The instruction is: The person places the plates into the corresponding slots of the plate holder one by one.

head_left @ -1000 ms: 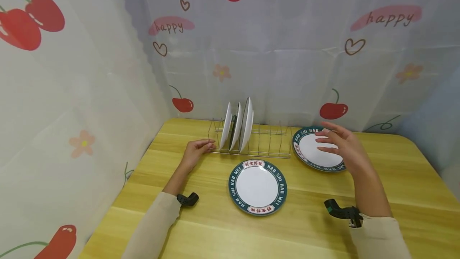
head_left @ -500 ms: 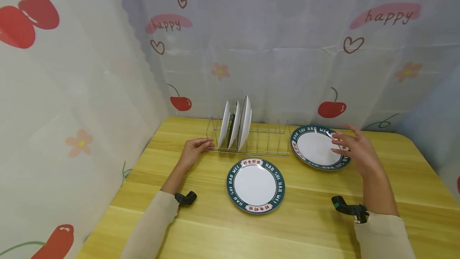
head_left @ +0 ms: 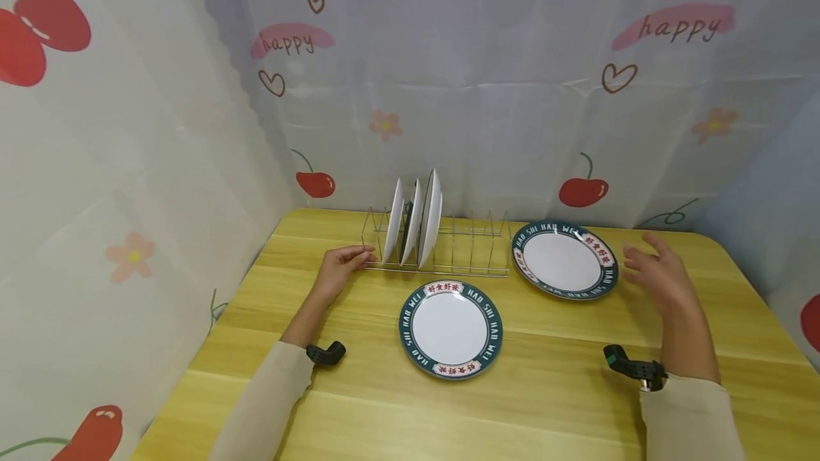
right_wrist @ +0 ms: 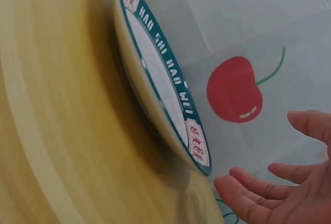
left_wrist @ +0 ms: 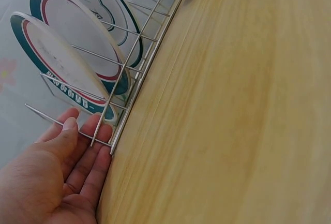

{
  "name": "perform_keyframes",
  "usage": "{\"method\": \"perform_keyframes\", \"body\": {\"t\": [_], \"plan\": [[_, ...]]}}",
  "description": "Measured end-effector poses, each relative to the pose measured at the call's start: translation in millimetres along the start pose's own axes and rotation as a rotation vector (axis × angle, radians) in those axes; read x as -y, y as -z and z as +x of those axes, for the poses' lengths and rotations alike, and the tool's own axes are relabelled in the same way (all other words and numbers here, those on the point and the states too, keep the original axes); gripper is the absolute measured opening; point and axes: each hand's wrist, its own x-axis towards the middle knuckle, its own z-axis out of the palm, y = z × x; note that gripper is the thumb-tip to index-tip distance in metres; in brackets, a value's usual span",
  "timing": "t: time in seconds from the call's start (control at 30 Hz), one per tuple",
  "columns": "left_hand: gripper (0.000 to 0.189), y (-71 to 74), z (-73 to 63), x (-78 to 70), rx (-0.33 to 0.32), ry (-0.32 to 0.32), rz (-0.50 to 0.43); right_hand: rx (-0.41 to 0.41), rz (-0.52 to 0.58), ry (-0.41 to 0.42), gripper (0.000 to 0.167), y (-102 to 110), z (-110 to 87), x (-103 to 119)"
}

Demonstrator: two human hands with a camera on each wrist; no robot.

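Observation:
At the left end of the wire plate rack (head_left: 470, 272), my left hand (head_left: 338, 269) holds an end wire between thumb and fingers. In the left wrist view, that wire passes across the fingers (left_wrist: 89, 151). Several plates (head_left: 429, 223) stand on edge in the rack's left half. My right hand (head_left: 663, 276) is in the air just right of a green-rimmed plate (head_left: 564, 262), apart from it. In the right wrist view, its fingers (right_wrist: 258, 188) are spread with nothing between them. Another green-rimmed plate (head_left: 450, 329) lies flat in front of the rack.
The wooden table (head_left: 384, 411) meets a cherry-print curtain (head_left: 500, 112) at the back, and another curtain hangs on the left. Vacant slots fill the rack's right half. A black wrist mount (head_left: 634, 368) sticks out from the right forearm.
My right hand has moved right, from above the right plate to beside it, and that plate's rim is now uncovered. The left hand stays at the rack; the view has shifted slightly.

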Motion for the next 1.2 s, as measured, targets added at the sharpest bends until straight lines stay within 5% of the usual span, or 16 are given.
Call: {"method": "perform_keyframes", "body": {"t": [0.43, 0.6, 0.93, 1.2], "plan": [[0.026, 0.6, -1.7, -0.6, -0.008, 0.010, -0.001, 0.156, -0.150, -0.123, 0.085, -4, 12.7, -17], [0.025, 0.9, -0.4, 0.1, -0.004, 0.001, -0.008, 0.200, -0.128, -0.121, 0.098, -7, 16.3, -21], [0.026, 1.6, -0.5, 2.2, 0.013, -0.004, -0.004, 0.166, -0.131, -0.164, 0.096, -14, 15.5, -22], [0.026, 2.5, 0.3, 4.3, 0.011, -0.003, -0.034, 0.258, -0.029, -0.128, 0.097, -11, 15.1, -21]]}}
